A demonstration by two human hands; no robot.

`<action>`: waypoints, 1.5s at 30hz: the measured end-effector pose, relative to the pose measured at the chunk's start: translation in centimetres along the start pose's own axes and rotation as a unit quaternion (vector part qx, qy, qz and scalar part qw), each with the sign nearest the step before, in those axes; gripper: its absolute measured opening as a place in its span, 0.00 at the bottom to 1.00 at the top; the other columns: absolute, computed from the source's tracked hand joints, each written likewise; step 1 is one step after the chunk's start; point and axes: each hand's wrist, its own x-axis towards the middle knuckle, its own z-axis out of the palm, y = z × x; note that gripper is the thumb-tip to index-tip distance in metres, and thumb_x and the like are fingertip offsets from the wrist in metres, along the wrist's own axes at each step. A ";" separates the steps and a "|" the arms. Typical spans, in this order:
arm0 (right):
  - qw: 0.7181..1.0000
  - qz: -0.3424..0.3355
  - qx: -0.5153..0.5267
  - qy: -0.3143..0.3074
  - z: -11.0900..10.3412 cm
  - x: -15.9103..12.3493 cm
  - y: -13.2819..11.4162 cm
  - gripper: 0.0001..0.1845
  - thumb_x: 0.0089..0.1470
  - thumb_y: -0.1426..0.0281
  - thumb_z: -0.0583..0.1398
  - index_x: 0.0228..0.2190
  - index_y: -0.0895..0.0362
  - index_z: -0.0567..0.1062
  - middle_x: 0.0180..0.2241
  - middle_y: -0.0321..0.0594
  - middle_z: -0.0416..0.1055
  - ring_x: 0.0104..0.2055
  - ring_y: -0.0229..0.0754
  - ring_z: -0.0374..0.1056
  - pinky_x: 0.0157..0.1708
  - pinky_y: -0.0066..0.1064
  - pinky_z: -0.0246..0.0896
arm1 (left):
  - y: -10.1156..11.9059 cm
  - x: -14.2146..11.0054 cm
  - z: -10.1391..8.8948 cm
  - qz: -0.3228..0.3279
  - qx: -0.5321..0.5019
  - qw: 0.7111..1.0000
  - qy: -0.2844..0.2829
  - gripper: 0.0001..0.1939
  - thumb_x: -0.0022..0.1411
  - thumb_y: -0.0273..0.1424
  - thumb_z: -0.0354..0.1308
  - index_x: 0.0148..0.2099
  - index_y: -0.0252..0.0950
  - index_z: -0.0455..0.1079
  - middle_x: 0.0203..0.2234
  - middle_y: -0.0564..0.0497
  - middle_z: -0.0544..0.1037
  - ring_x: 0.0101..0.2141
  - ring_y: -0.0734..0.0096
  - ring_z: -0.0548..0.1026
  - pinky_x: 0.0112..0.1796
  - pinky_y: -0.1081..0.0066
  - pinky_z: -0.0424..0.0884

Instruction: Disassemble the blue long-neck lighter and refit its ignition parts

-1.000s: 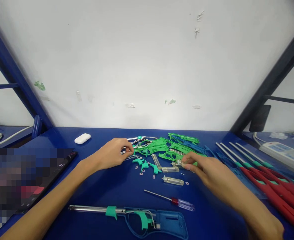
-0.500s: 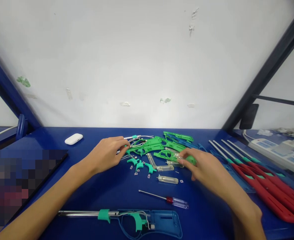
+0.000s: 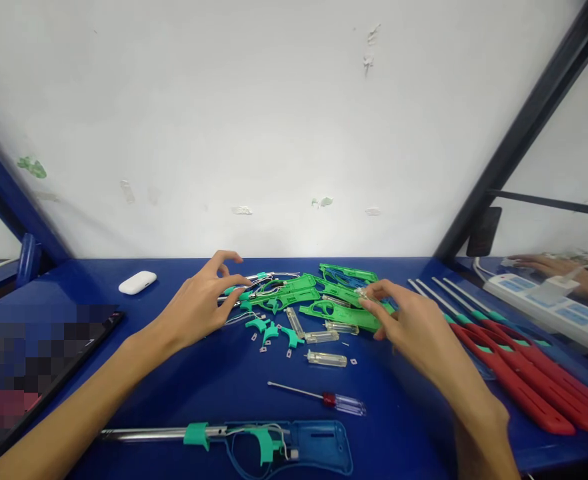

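Observation:
My left hand lies on the blue table with its fingers spread. Its fingertips touch thin metal tubes with wires at the left end of a pile of green plastic shells. My right hand is at the pile's right side, thumb and forefinger pinched on a small clear plastic part. Between the hands lie teal trigger pieces and clear plastic tubes. Nearer me are a red-collared screwdriver and a blue shell fitted with a metal tube.
Finished red long-nosed tools lie in a row at the right. A white earbud case sits at the back left and a dark screen device at the left edge. A power strip and another person's hand are beyond the right post.
My left hand has opened from its pinch on the metal tubes and its fingers are now spread. My right hand has lifted the small clear part up and back over the green pile.

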 end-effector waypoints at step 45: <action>0.947 -0.011 0.049 -0.316 -1.1 -0.9 -0.7 0.17 0.63 0.60 0.63 0.24 0.54 0.74 0.24 0.33 0.68 0.27 0.38 0.59 0.27 0.32 0.55 | 2.8 -0.6 0.4 0.063 -0.029 0.992 -0.107 0.18 0.75 0.38 0.47 0.46 0.42 0.79 0.39 0.52 0.85 0.36 0.65 0.81 0.35 0.67 0.69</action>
